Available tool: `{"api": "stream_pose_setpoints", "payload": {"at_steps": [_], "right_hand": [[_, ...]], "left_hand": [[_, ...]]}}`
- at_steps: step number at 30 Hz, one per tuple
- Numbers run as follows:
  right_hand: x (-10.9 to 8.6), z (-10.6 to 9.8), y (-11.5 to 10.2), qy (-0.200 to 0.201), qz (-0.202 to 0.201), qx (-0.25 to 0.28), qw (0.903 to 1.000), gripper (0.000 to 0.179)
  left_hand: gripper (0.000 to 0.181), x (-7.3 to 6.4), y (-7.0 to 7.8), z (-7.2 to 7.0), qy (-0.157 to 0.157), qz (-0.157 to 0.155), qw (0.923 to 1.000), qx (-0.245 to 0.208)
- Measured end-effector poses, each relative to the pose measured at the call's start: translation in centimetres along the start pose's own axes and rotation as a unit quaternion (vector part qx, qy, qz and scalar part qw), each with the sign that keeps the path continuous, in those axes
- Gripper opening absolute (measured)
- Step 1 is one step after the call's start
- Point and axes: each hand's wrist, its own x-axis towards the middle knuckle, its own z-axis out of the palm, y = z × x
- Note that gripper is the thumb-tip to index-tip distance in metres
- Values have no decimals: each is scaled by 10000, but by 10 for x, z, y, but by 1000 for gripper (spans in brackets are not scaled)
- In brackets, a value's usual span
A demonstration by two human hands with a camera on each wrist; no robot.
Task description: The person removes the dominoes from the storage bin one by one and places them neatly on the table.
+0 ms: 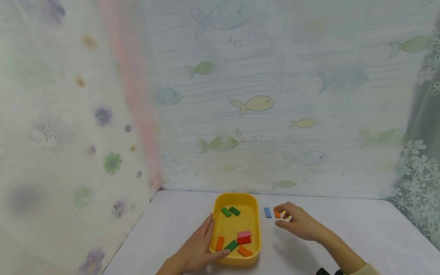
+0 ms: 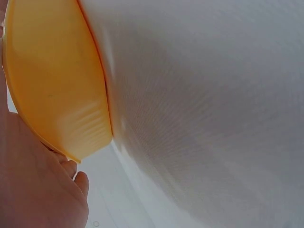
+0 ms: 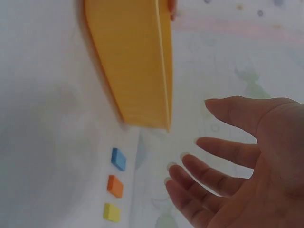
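A yellow plastic tub [image 1: 235, 229] stands on the white table, holding several small rectangular tiles. My left hand [image 1: 196, 244] holds it at the near left corner, with the thumb over the rim and the fingers along the outside wall. To the right of the tub, a blue tile [image 3: 118, 159], an orange tile [image 3: 115, 186] and a yellow tile [image 3: 111, 212] lie in a row. Over the orange and yellow ones in the head view, my right hand [image 1: 297, 221] hovers with fingers spread loosely and nothing between them. It partly hides both tiles.
Inside the tub, two green tiles [image 1: 230, 211] lie toward the back. Pink [image 1: 244, 233], red [image 1: 244, 240], green and orange tiles lie toward the front. Fish-printed curtain [image 1: 254, 103] hangs behind the table. A dark object [image 1: 329, 271] shows at the bottom edge, near the right sleeve.
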Motion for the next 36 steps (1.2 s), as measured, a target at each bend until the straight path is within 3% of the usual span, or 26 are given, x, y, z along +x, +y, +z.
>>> {"api": "stream_pose_setpoints", "payload": {"at_steps": [4,11,26,31,36], "right_hand": [[2,8,-8,-80,-52,138,9999,38],[8,22,-21,-161,213,136,9996,37],[27,53,-41,-424,-53,116,9990,39],[39,70,-53,-630,322,-117,9974,39],[54,94,-64,-832,752,-813,9904,39]], "left_hand": [[114,-1,1,-1,-9,-5,10000,-24],[114,0,-1,0,-42,14,9999,-93],[114,-1,-1,0,5,103,9999,-48],[112,-1,-2,1,83,191,9998,-5],[111,-2,-2,0,154,270,9995,2]]}}
